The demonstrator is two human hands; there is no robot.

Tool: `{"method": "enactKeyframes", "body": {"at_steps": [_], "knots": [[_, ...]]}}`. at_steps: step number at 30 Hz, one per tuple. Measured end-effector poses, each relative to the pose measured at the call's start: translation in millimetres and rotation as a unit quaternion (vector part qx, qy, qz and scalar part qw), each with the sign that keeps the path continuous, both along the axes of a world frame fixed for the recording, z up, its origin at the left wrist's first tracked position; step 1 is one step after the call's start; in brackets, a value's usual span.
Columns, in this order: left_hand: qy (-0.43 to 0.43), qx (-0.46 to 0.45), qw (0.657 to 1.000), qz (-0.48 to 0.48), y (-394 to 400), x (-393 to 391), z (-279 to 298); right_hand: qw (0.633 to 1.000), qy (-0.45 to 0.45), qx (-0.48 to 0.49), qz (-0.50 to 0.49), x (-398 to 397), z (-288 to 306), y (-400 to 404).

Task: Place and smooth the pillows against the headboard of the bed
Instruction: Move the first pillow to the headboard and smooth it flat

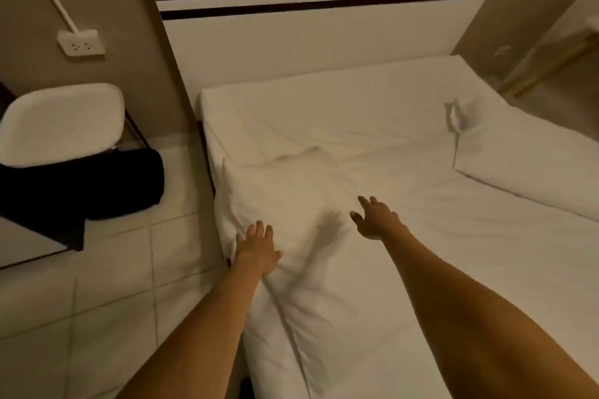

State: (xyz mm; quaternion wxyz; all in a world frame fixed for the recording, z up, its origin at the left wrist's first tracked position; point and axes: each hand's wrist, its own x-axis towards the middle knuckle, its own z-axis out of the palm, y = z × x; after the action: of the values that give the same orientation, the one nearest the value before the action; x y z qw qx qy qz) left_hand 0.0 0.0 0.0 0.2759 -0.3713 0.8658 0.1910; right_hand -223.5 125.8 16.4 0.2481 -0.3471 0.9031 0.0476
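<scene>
Clearly the near pillow (291, 201) lies on the bed (421, 285) short of the headboard (308, 32), so the left hand (257, 248) presses flat on its near corner, fingers spread, likely to steady or push it. The right hand (376, 219) hovers open just beside it, gripping nothing. A second pillow (518, 155) lies far right, also off the headboard. Bare sheet between looks unobstructed; a chair (61, 123) stands left.

One rumpled white pillow (285, 191) lies flat at the bed's left edge, another (525, 159) far right, both short of the striped headboard (308, 29)
</scene>
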Motion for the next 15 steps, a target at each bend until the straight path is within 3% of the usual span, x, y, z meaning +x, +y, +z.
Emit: {"method": "enactKeyframes", "body": {"at_steps": [4, 9, 15], "knots": [[0.003, -0.002, 1.0, 0.028, 11.4, -17.2, -33.5, 1.0, -0.014, 0.015, 0.001, -28.6, -41.3, 1.4], [0.093, -0.002, 0.99, 0.105, 31.2, -41.2, -89.2, 1.0, -0.024, -0.018, 0.007, -63.8, -102.4, -2.8], [0.166, 0.035, 0.95, 0.261, 68.9, -62.5, -155.6, 0.994, -0.077, -0.07, -0.044, -92.1, -171.2, -6.4]]}}
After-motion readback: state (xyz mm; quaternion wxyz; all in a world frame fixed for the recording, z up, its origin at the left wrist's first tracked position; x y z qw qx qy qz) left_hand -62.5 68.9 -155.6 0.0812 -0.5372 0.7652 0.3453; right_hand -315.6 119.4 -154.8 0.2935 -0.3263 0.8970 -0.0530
